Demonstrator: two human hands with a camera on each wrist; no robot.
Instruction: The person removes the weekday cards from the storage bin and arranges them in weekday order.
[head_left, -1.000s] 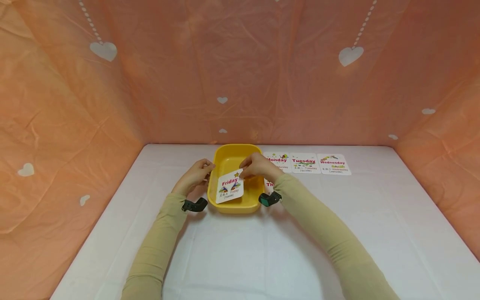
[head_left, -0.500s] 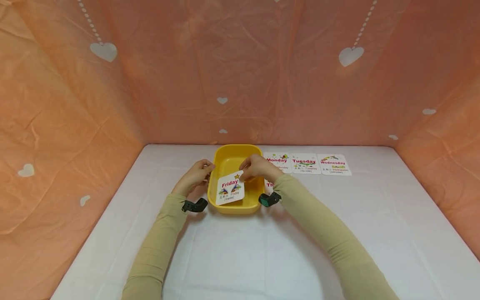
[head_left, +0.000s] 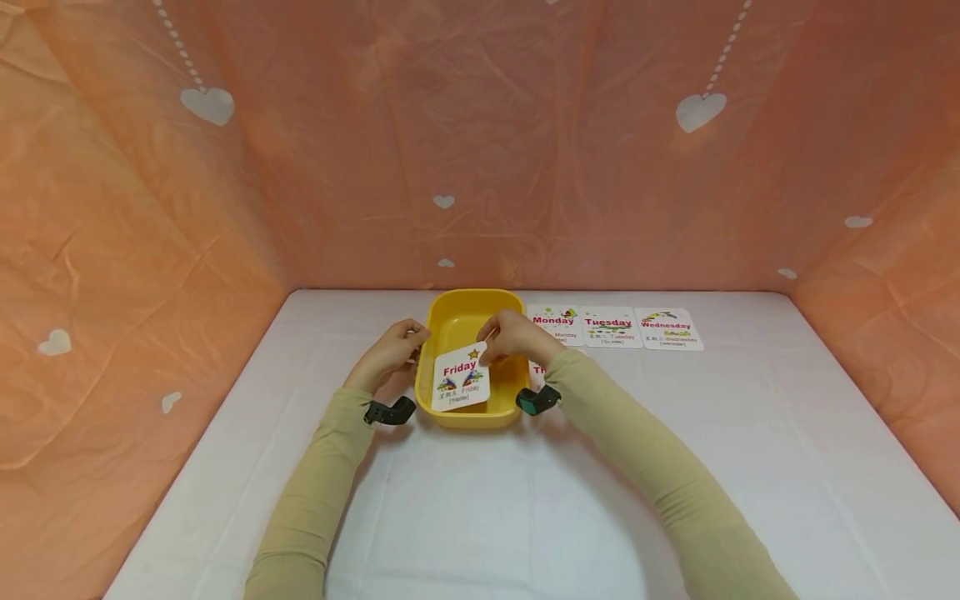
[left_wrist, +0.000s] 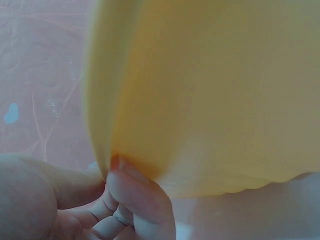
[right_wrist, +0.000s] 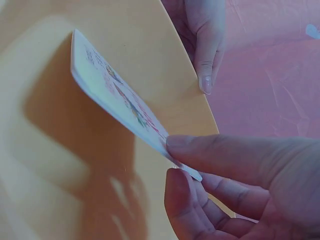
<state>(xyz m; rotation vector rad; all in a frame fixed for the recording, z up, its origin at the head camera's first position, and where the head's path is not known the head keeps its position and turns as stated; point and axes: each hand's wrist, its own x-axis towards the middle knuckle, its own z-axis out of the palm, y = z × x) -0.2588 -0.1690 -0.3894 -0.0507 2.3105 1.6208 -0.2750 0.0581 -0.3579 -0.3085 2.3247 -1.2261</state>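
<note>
A yellow rectangular plastic box (head_left: 459,320) stands near the table's back edge. At its left side my left hand (head_left: 386,354) pinches the rim between thumb and finger, which the left wrist view shows close up. My right hand (head_left: 519,336) reaches over the box and pinches a white "Friday" flash card (head_left: 460,377) by its upper right corner. The card is tilted above the box floor, print facing up, and the right wrist view shows its shadow inside the box. Under the right forearm, a "Thursday" card (head_left: 537,373) is mostly hidden.
Right of the box lie the "Monday" card (head_left: 558,321), the "Tuesday" card (head_left: 611,327) and the "Wednesday" card (head_left: 668,328) in a row. A white cloth covers the table (head_left: 450,517). Orange-pink curtains (head_left: 480,150) with hearts hang behind and at both sides.
The "Friday" card has shifted slightly lower and its tilt has changed a little, still in my right hand. My left hand stays at the box rim.
</note>
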